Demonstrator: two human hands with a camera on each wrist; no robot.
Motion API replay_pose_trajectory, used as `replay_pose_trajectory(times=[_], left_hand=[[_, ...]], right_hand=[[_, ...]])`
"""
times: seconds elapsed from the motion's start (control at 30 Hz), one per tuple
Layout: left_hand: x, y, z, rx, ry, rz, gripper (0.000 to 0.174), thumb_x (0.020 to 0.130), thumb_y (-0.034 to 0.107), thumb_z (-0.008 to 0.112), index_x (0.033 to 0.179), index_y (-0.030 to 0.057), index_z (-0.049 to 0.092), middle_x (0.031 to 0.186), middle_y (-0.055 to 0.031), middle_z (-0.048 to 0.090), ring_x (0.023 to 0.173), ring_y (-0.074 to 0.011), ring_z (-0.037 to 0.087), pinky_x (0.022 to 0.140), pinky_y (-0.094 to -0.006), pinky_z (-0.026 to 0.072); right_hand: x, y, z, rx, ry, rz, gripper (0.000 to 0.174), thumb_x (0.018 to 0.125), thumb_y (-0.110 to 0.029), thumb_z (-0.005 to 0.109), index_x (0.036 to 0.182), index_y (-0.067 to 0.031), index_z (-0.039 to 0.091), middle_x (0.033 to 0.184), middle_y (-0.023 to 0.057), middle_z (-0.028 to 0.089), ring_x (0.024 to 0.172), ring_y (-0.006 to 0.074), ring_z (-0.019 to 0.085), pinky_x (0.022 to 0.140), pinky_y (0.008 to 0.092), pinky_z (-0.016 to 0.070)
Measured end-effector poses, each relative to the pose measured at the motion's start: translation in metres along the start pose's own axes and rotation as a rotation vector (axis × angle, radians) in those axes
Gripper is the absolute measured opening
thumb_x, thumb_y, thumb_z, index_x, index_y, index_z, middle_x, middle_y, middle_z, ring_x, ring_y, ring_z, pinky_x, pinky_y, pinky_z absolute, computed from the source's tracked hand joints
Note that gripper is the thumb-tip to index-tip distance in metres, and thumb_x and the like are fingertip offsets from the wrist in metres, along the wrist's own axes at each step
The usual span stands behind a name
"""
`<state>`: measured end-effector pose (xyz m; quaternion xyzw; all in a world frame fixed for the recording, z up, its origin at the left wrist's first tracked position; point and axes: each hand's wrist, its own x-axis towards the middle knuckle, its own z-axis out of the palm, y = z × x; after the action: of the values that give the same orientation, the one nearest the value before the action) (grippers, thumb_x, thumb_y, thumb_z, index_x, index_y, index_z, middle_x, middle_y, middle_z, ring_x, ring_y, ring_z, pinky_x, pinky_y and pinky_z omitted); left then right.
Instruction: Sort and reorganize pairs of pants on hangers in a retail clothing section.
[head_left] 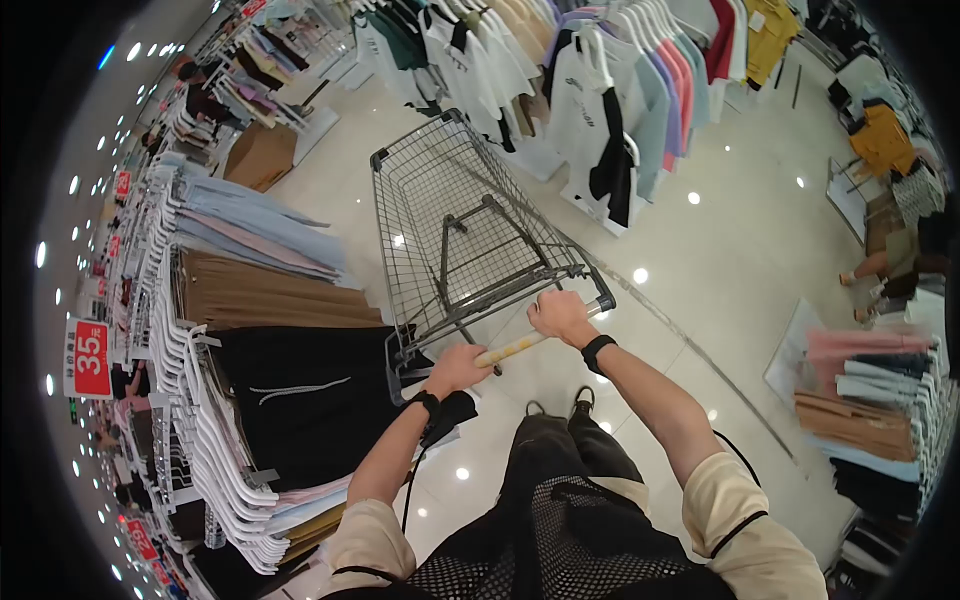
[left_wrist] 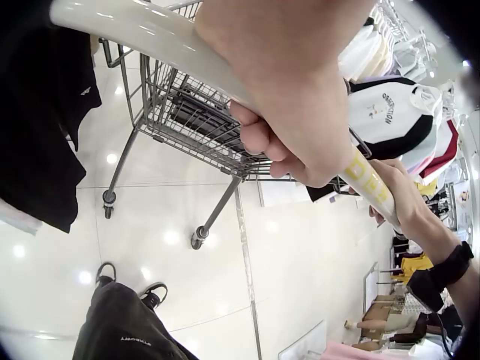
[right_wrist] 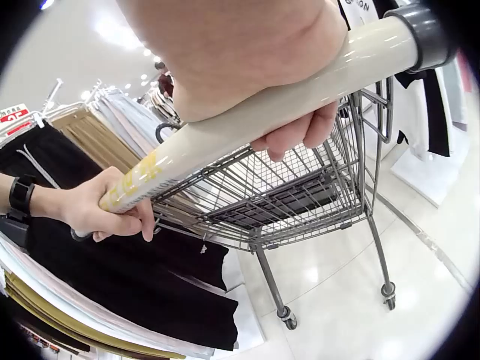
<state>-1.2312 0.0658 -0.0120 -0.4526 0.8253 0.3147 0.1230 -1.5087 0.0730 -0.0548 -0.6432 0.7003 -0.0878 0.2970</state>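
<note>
A grey wire shopping cart [head_left: 415, 190] stands ahead of me, its basket bare in the head view. My left hand [head_left: 457, 370] grips the cream-coloured handle [head_left: 515, 349] near its left end. Toward the right end, my right hand [head_left: 562, 318] holds the same bar, fingers curled round it from above. In the left wrist view, the left fingers [left_wrist: 259, 139] wrap under the handle. Yellow lettering [right_wrist: 139, 180] shows on the bar between the hands in the right wrist view. Both wrists wear dark bands.
Close on the left, a rack carries black shorts [head_left: 310, 400] and brown trousers [head_left: 270, 290] beside the cart. A rack of shirts [head_left: 585, 120] stands beyond the cart's front. Another clothing rack [head_left: 870, 400] is at the right. Pale glossy floor [head_left: 690, 270] lies between them.
</note>
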Motion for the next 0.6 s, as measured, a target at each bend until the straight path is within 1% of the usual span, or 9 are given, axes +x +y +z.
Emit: replay_pose_trajectory(times=[0.03, 0.07, 0.17, 0.27, 0.37, 0.4, 0.5, 0.53, 0.6], left_hand=[[0.007, -0.007, -0.004, -0.009, 0.008, -0.010, 0.033, 0.085, 0.036, 0.074, 0.104, 0.0095, 0.080, 0.093, -0.0226, 0.076, 0.091, -0.0452, 0.072, 0.082, -0.0524, 0.0579], [0.015, -0.023, -0.006, -0.025, 0.020, -0.025, 0.032, 0.081, 0.040, 0.075, 0.098, 0.0131, 0.078, 0.090, -0.0197, 0.075, 0.092, -0.0438, 0.072, 0.083, -0.0548, 0.0581], [0.034, -0.033, -0.033, -0.070, 0.015, -0.068, 0.038, 0.081, 0.038, 0.073, 0.106, 0.0099, 0.080, 0.094, -0.0208, 0.076, 0.092, -0.0442, 0.072, 0.085, -0.0517, 0.0587], [0.057, -0.049, -0.056, -0.131, 0.014, -0.078, 0.042, 0.081, 0.038, 0.073, 0.109, 0.0080, 0.080, 0.096, -0.0212, 0.077, 0.093, -0.0440, 0.072, 0.087, -0.0502, 0.0589], [0.083, -0.075, -0.069, -0.172, 0.063, -0.066, 0.040, 0.081, 0.037, 0.072, 0.108, 0.0083, 0.080, 0.097, -0.0205, 0.077, 0.093, -0.0439, 0.072, 0.087, -0.0505, 0.0588], [0.088, -0.080, -0.076, -0.164, 0.086, -0.059, 0.039, 0.081, 0.037, 0.072, 0.107, 0.0084, 0.080, 0.096, -0.0200, 0.077, 0.093, -0.0435, 0.072, 0.086, -0.0507, 0.0587], [0.107, -0.093, -0.099, -0.163, 0.178, -0.060, 0.037, 0.081, 0.037, 0.071, 0.104, 0.0089, 0.080, 0.095, -0.0191, 0.077, 0.092, -0.0427, 0.072, 0.085, -0.0516, 0.0586], [0.111, -0.100, -0.102, -0.177, 0.203, -0.068, 0.037, 0.081, 0.037, 0.071, 0.103, 0.0090, 0.080, 0.094, -0.0191, 0.077, 0.092, -0.0426, 0.072, 0.085, -0.0519, 0.0585], [0.120, -0.116, -0.113, -0.193, 0.208, -0.082, 0.037, 0.081, 0.038, 0.071, 0.103, 0.0095, 0.080, 0.094, -0.0190, 0.077, 0.091, -0.0421, 0.073, 0.084, -0.0522, 0.0585]], right_hand=[[0.013, -0.003, -0.005, -0.004, 0.001, -0.007, 0.045, 0.095, -0.038, 0.058, 0.089, 0.0003, 0.081, 0.094, 0.0248, 0.078, 0.087, 0.0419, 0.077, 0.083, 0.0517, 0.0615], [0.026, -0.011, -0.005, -0.017, 0.004, -0.008, 0.044, 0.095, -0.038, 0.058, 0.090, 0.0001, 0.081, 0.094, 0.0248, 0.078, 0.088, 0.0418, 0.077, 0.083, 0.0514, 0.0616], [0.066, -0.023, -0.016, -0.045, -0.032, -0.018, 0.045, 0.095, -0.039, 0.058, 0.093, 0.0002, 0.081, 0.097, 0.0251, 0.078, 0.092, 0.0420, 0.077, 0.086, 0.0513, 0.0617], [0.110, -0.032, -0.027, -0.039, -0.056, -0.019, 0.048, 0.097, -0.040, 0.057, 0.095, 0.0009, 0.081, 0.100, 0.0260, 0.078, 0.095, 0.0438, 0.077, 0.090, 0.0527, 0.0611], [0.154, -0.042, -0.039, -0.063, -0.077, -0.024, 0.048, 0.097, -0.040, 0.056, 0.096, 0.0013, 0.081, 0.102, 0.0265, 0.078, 0.097, 0.0451, 0.076, 0.092, 0.0534, 0.0607], [0.166, -0.047, -0.045, -0.069, -0.076, -0.057, 0.049, 0.097, -0.040, 0.056, 0.096, 0.0016, 0.080, 0.102, 0.0275, 0.077, 0.096, 0.0468, 0.075, 0.091, 0.0541, 0.0601], [0.209, -0.060, -0.053, -0.117, -0.082, -0.114, 0.048, 0.097, -0.041, 0.056, 0.096, 0.0006, 0.081, 0.101, 0.0282, 0.077, 0.096, 0.0477, 0.074, 0.092, 0.0545, 0.0592], [0.221, -0.064, -0.051, -0.118, -0.078, -0.095, 0.047, 0.096, -0.041, 0.056, 0.096, -0.0009, 0.081, 0.100, 0.0283, 0.076, 0.096, 0.0478, 0.074, 0.093, 0.0548, 0.0584], [0.247, -0.069, -0.052, -0.155, -0.113, -0.125, 0.047, 0.096, -0.041, 0.056, 0.095, -0.0016, 0.082, 0.099, 0.0277, 0.076, 0.097, 0.0472, 0.074, 0.093, 0.0547, 0.0582]])
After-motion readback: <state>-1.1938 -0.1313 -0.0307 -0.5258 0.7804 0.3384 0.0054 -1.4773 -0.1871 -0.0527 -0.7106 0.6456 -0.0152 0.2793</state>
